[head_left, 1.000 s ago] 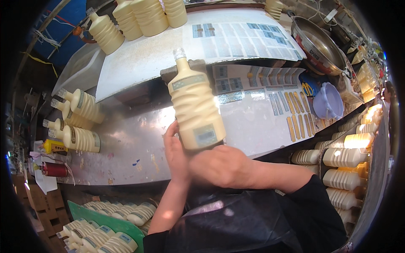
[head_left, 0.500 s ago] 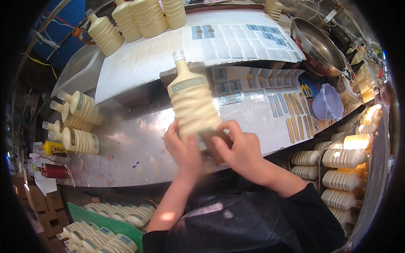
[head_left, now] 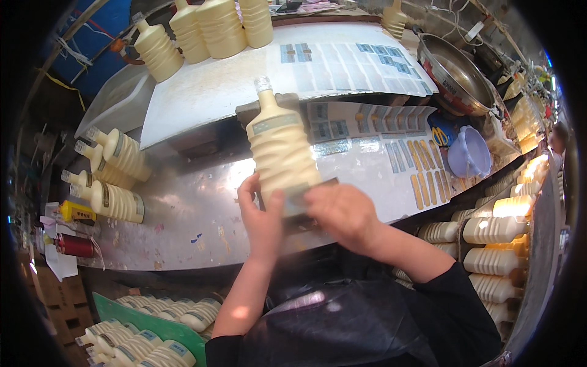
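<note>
Cream bottle (head_left: 283,147): lower-left side in left grip (head_left: 263,221); right grip (head_left: 346,214) alongside, hold unclear.

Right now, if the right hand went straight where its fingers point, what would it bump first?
Probably the bottle: the right hand points left at its lower end. It may be touching; blur hides any gap.

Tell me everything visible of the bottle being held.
The bottle looks smooth and opaque, cream with a wavy ridged body, narrow neck and clear top. Greyish labels mark its shoulder and lower front. It lies neck away, seemingly propped on a brownish block. The left hand holds its lower left; the blurred right hand is at its lower right.
</note>
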### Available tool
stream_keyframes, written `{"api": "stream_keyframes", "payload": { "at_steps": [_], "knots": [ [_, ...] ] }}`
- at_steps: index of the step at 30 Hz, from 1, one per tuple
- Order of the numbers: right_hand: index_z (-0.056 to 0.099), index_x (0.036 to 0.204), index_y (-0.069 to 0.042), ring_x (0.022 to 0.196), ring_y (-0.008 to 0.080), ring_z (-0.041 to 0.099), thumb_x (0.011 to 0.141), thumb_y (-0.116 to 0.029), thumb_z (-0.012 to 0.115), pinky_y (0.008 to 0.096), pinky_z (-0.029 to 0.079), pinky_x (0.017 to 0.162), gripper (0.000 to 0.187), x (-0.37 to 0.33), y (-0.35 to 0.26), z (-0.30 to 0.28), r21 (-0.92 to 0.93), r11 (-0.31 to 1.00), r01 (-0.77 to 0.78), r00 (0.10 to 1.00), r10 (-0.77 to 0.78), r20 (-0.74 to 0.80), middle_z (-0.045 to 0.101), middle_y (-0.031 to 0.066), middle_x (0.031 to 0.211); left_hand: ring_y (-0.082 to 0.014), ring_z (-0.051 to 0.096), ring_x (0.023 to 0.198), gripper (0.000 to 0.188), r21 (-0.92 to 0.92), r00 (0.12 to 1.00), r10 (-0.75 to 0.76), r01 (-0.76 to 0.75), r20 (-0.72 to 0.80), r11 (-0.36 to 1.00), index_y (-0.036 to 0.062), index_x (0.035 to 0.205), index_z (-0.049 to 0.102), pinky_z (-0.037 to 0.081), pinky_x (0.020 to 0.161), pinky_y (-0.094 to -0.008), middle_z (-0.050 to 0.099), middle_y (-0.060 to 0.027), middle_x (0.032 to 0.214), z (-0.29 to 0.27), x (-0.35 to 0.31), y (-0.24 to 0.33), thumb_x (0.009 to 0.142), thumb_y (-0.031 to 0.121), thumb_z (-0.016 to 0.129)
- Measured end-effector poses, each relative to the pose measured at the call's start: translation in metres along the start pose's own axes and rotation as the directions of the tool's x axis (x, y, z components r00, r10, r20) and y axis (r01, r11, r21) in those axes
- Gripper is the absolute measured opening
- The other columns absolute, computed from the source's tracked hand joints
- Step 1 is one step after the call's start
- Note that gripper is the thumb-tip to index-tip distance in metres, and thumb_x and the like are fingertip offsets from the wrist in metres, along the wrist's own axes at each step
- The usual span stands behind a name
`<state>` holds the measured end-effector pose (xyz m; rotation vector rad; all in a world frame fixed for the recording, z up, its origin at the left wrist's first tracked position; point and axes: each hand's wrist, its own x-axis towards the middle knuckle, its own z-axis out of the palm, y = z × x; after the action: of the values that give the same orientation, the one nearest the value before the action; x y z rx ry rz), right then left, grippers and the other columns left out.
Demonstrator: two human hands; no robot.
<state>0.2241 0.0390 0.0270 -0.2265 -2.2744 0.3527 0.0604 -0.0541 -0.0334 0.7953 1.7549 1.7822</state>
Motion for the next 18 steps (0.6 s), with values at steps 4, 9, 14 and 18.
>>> {"api": "stream_keyframes", "payload": {
  "at_steps": [4, 9, 14, 18],
  "knots": [
    [0.069, 0.100, -0.003, 0.091, 0.0250, 0.072, 0.074, -0.007, 0.071, 0.0357, 0.056, 0.077, 0.026, 0.010, -0.023, 0.002, -0.050, 0.991, 0.122, 0.992, -0.120, 0.032, 0.072, 0.0099, 0.102, -0.0238, 0.051, 0.125, 0.044, -0.134, 0.999, -0.049, 0.048, 0.000, 0.990, 0.0009, 0.136, 0.053, 0.038, 0.112, -0.0406, 0.057, -0.0128, 0.130, -0.006, 0.001, -0.005, 0.097, 0.017, 0.066],
    [0.065, 0.090, -0.003, 0.079, 0.0215, 0.064, 0.073, -0.012, 0.066, 0.0344, 0.048, 0.067, 0.020, 0.026, -0.035, 0.021, -0.159, 0.979, 0.125, 0.988, -0.109, 0.105, 0.059, 0.0053, 0.080, -0.0184, 0.056, 0.118, 0.033, -0.217, 0.995, -0.095, 0.101, 0.034, 0.971, -0.0003, 0.134, 0.057, 0.044, 0.106, -0.0340, 0.060, -0.0103, 0.127, -0.014, 0.004, -0.001, 0.104, 0.011, 0.055],
    [0.071, 0.108, -0.001, 0.091, 0.0224, 0.070, 0.076, -0.009, 0.068, 0.0332, 0.054, 0.076, 0.034, 0.024, -0.049, 0.014, -0.098, 0.991, 0.093, 0.968, -0.067, 0.242, 0.071, 0.0115, 0.106, -0.0204, 0.057, 0.126, 0.033, -0.314, 0.990, -0.116, 0.136, 0.081, 0.940, -0.0023, 0.136, 0.058, 0.043, 0.110, -0.0350, 0.061, -0.0138, 0.135, -0.021, 0.004, -0.004, 0.107, 0.012, 0.049],
    [0.067, 0.095, -0.002, 0.078, 0.0224, 0.065, 0.076, -0.011, 0.066, 0.0331, 0.049, 0.067, 0.021, 0.026, -0.042, 0.023, -0.172, 0.981, 0.093, 0.995, -0.084, 0.056, 0.064, 0.0072, 0.088, -0.0195, 0.057, 0.126, 0.034, -0.304, 0.990, -0.118, 0.138, 0.083, 0.943, -0.0022, 0.136, 0.059, 0.043, 0.110, -0.0346, 0.061, -0.0136, 0.137, -0.019, 0.003, -0.001, 0.109, 0.014, 0.047]
  ]
}}
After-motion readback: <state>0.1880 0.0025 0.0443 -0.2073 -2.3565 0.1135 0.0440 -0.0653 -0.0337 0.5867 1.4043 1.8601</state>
